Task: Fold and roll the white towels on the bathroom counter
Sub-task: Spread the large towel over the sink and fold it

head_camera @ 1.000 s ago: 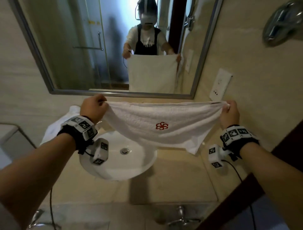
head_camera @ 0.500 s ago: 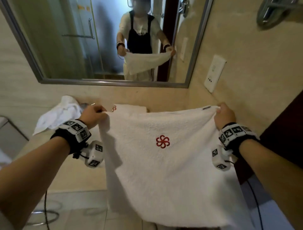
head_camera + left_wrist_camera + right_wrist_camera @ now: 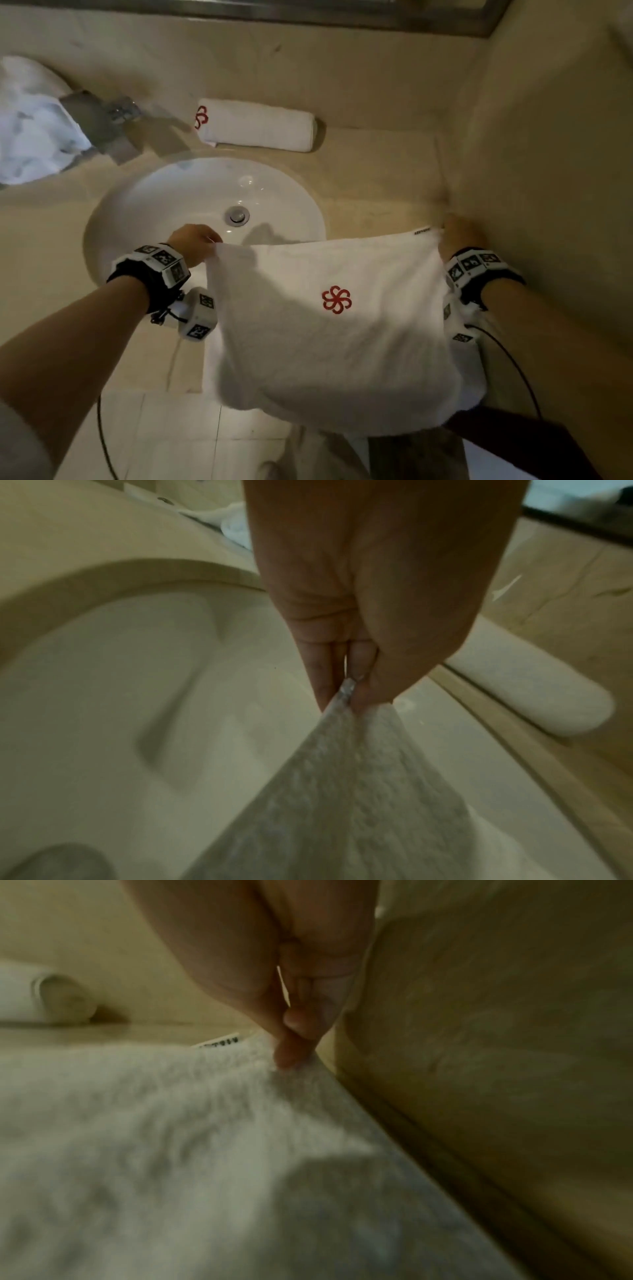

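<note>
A white towel (image 3: 329, 329) with a red flower logo is stretched between my hands, over the counter's front right and hanging past its edge. My left hand (image 3: 197, 245) pinches its far left corner above the sink; the left wrist view shows fingers and thumb of that hand (image 3: 346, 693) clamped on the towel (image 3: 359, 791) corner. My right hand (image 3: 457, 236) pinches the far right corner beside the side wall, and in the right wrist view that hand (image 3: 291, 1053) grips the towel (image 3: 154, 1137) near its label. A rolled white towel (image 3: 257, 125) lies behind the sink.
The white round sink (image 3: 144, 205) is set in the beige counter (image 3: 370, 178). A chrome faucet (image 3: 102, 120) stands at the back left, with a crumpled white towel (image 3: 30, 130) beside it. The tiled side wall (image 3: 548, 171) is close on the right.
Both hands have lowered the spread towel from chest height down towards the counter, still holding its top corners. The head view has tilted down, so the mirror is nearly out of sight.
</note>
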Demonstrator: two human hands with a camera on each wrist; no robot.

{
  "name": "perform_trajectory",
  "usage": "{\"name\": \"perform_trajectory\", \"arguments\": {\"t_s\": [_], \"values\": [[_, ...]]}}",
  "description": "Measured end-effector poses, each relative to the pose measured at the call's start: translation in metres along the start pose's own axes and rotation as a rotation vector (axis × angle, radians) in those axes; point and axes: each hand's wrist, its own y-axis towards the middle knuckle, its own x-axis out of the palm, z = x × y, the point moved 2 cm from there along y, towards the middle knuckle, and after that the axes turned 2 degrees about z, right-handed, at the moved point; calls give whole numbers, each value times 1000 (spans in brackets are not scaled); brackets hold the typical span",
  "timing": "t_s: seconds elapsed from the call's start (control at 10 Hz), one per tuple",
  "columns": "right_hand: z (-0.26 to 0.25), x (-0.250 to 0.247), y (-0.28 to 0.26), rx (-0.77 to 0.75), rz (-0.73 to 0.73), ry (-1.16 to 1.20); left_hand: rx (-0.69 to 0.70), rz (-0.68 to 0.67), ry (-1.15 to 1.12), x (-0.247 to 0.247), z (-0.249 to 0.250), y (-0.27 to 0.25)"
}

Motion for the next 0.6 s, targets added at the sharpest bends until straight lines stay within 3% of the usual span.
{"name": "perform_trajectory", "arguments": {"t_s": [0.1,0.3,0.5,0.6], "values": [[-11,16,21,-17,-18,7,-25,-42,76,13,-4,20],[-15,18,43,-12,8,26,-57,23,127,23,3,34],[-12,9,14,49,138,111,-126,29,-3,20,-11,17],[-7,12,-19,57,48,158,-165,-63,-130,18,-22,-12]]}}
